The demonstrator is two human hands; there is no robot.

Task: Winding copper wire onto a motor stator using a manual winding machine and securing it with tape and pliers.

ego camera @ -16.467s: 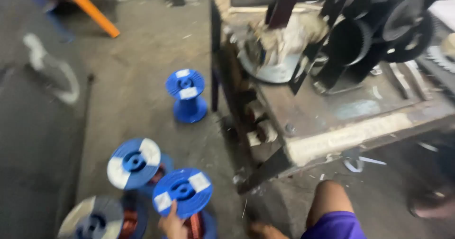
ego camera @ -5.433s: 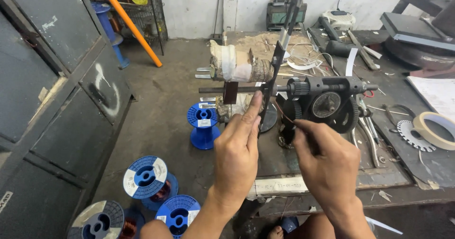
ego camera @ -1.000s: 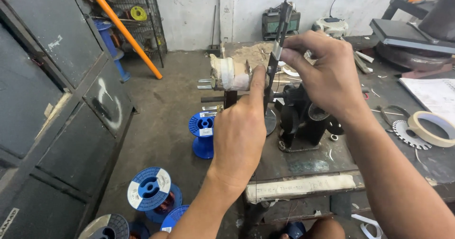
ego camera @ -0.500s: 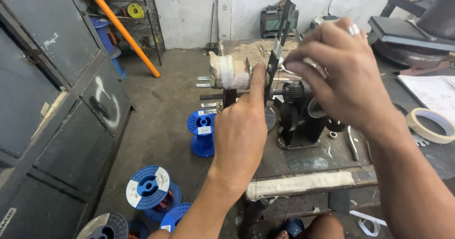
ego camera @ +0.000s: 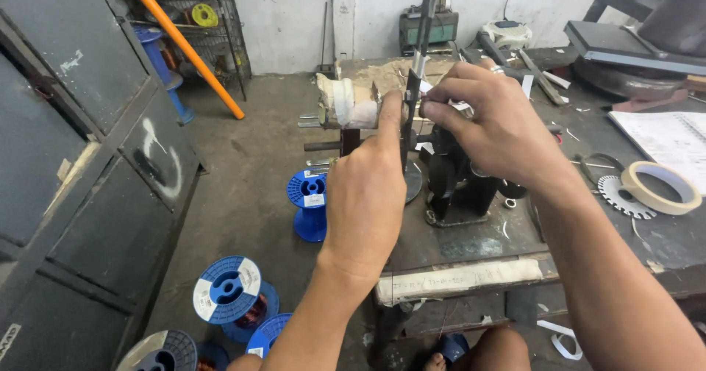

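1. Flat, even daylight fills the room; nothing burns out and nothing sinks into black.
2. The brightest patch is the white back wall (ego camera: 294,18), with the open paper sheet (ego camera: 665,139) at the right edge almost as pale.
3. The dark cabinet (ego camera: 66,158) on the left takes little light, though its panel lines stay readable.
4. Shadows are soft: a faint one under the bench edge (ego camera: 456,279), none sharp on the concrete floor (ego camera: 243,172).
5. No glare shows on the metal or on the blue spool (ego camera: 229,291).
6. Both forearms, nearest the lens, look slightly soft.
7. Straight lines bow a little toward the left edge, wide-lens style.
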